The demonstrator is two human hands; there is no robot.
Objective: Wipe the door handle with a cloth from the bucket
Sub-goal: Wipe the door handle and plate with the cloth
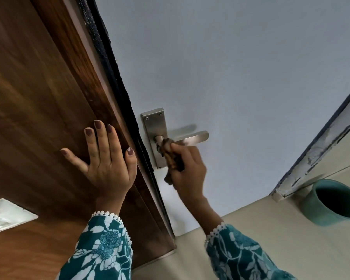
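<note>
A silver lever door handle (196,137) on a steel backplate (153,124) sits on a pale grey door. My right hand (187,170) is closed around a bunched brown cloth (171,153), pressed against the inner end of the lever near the backplate. My left hand (107,156) lies flat with fingers spread on the dark wooden panel (38,98) left of the handle. A teal bucket (331,202) stands on the floor at the lower right; its inside is dark.
A black seal strip (113,77) runs between the wooden panel and the grey door. A worn door frame (319,148) rises at the right, just above the bucket. Beige floor (271,229) lies below.
</note>
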